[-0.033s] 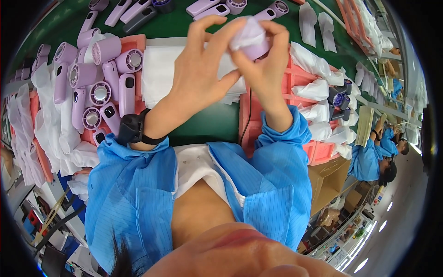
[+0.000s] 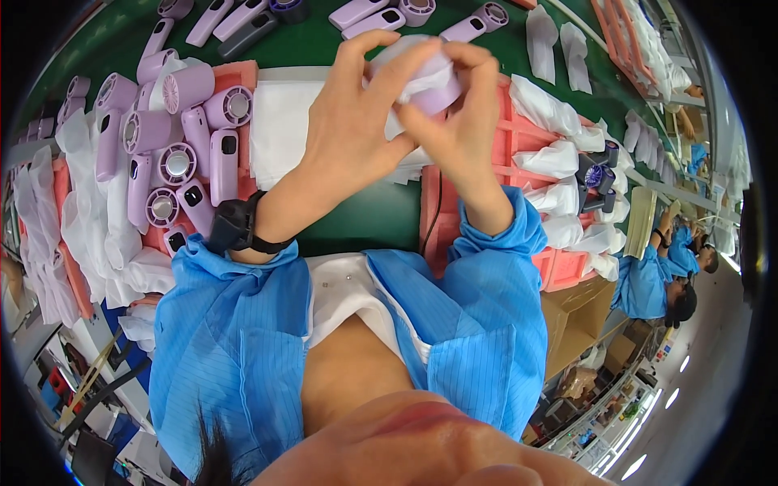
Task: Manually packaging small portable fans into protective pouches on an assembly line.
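Above the white sheets, both my hands hold a lilac handheld fan (image 2: 438, 95) whose upper part is covered by a thin white sleeve (image 2: 427, 74). My left hand (image 2: 354, 121), with a black band on its wrist, curls its fingertips over the sleeve from the left. On the other side, the fingers and thumb of my right hand (image 2: 456, 121) close round the fan. Much of the fan is hidden by fingers and sleeve. Under my hands lies a stack of white sheets or sleeves (image 2: 279, 121).
At left, several bare lilac fans (image 2: 177, 164) lie piled on a pink tray, beside white wrapped pieces (image 2: 101, 219). A pink divided tray (image 2: 506, 142) at right holds several white-sleeved items and dark fans (image 2: 598, 174). More fans (image 2: 373, 23) lie along the green table's far side. Co-workers (image 2: 648, 275) are at right.
The sleeved fan has shifted slightly left and tilted, so more of its lilac body shows. My right hand has moved a little left with it; my left fingers remain on the sleeve.
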Motion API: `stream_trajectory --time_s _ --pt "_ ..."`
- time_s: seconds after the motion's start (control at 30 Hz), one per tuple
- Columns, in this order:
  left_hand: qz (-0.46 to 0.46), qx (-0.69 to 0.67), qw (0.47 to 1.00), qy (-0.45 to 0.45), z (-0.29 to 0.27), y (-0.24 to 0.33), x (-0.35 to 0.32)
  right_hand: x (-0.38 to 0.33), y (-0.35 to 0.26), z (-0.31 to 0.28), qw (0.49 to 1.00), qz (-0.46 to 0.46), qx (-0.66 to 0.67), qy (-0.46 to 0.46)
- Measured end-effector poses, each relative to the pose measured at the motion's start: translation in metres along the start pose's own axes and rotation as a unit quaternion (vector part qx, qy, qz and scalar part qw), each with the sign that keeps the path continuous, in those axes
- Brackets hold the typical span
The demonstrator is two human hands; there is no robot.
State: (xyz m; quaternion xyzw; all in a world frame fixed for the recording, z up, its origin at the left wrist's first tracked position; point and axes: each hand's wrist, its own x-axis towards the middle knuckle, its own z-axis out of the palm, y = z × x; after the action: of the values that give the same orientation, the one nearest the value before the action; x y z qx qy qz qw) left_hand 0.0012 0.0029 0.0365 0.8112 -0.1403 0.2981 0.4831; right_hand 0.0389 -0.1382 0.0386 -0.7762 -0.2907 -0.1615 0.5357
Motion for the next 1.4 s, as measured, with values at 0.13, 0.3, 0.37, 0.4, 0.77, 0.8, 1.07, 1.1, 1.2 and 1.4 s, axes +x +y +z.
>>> stream_trajectory --time_s 0.13,0.3,0.37,0.4,0.77,0.8,1.07,1.1,1.2,1.4 --pt "-0.009 -0.133 0.989 -0.061 -0.024 -0.009 0.012 0.014 0.007 -0.008 0.988 0.008 0.147 -0.040" --pt "0.014 -0.355 0.934 -0.022 -0.029 -0.019 0.019 0.001 0.017 -0.006 0.968 0.066 0.122 -0.209" --pt "-0.008 -0.293 0.956 0.019 -0.026 -0.017 0.013 0.004 0.023 -0.007 0.986 0.034 0.011 -0.161" --pt "-0.033 -0.230 0.971 0.060 -0.025 -0.014 0.010 0.006 0.026 -0.007 0.989 0.005 -0.099 -0.111" --pt "-0.039 -0.070 0.990 0.118 -0.033 -0.027 0.013 0.013 -0.003 -0.033 0.979 0.121 -0.075 -0.147" --pt "-0.130 -0.185 0.966 0.122 -0.032 -0.035 0.015 0.018 -0.005 -0.045 0.950 0.214 0.041 -0.224" --pt "-0.178 -0.010 0.972 -0.153 0.022 -0.030 -0.014 0.082 0.199 -0.159 0.868 0.305 -0.384 0.083" --pt "-0.175 -0.013 0.973 -0.152 0.030 -0.032 -0.022 0.076 0.233 -0.174 0.815 0.267 -0.507 0.081" --pt "-0.063 0.148 0.970 -0.183 0.045 -0.045 -0.039 0.067 0.281 -0.175 0.771 0.217 -0.597 -0.036" --pt "-0.054 0.154 0.969 -0.185 0.047 -0.049 -0.046 0.099 0.299 -0.159 0.924 -0.036 -0.367 -0.098"
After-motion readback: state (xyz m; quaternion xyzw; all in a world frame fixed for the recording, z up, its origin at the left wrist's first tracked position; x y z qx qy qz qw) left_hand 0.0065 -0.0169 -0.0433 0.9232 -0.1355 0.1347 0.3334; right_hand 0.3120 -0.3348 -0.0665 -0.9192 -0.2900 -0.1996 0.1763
